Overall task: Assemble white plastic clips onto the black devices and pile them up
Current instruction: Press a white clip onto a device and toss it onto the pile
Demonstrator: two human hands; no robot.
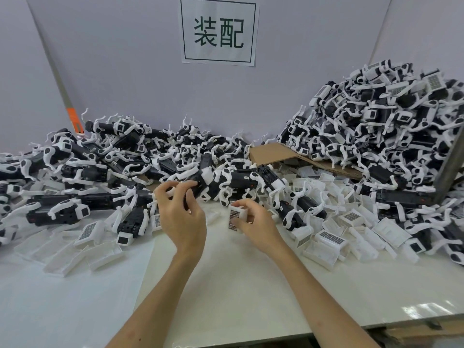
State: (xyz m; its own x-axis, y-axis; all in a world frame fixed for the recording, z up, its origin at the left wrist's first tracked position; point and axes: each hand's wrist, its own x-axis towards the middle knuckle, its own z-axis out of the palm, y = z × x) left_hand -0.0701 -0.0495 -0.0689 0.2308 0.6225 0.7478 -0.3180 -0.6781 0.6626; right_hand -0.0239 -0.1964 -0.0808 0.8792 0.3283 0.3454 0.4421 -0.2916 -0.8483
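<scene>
Over middle of white table (226, 285), head view:

- Left hand (180, 217): fingers curled round black device (198, 189). Holds it at near edge of low heap (100, 156). Likely turned so open end faces other hand.
- Right hand (253, 222): thumb and fingers pinch white clip (234, 217). Grid sticker faces us. Clip close beside device, not on it yet.
- Loose clips (326, 237) spread on right, so right hand can grab one fast.
- Big pile (376, 116) sits far right by wall, partly on cardboard (271, 151). Probably finished ones, kept out of the way.

A white grid-faced clip (234, 217) is held just right of a black device (197, 188).
</scene>
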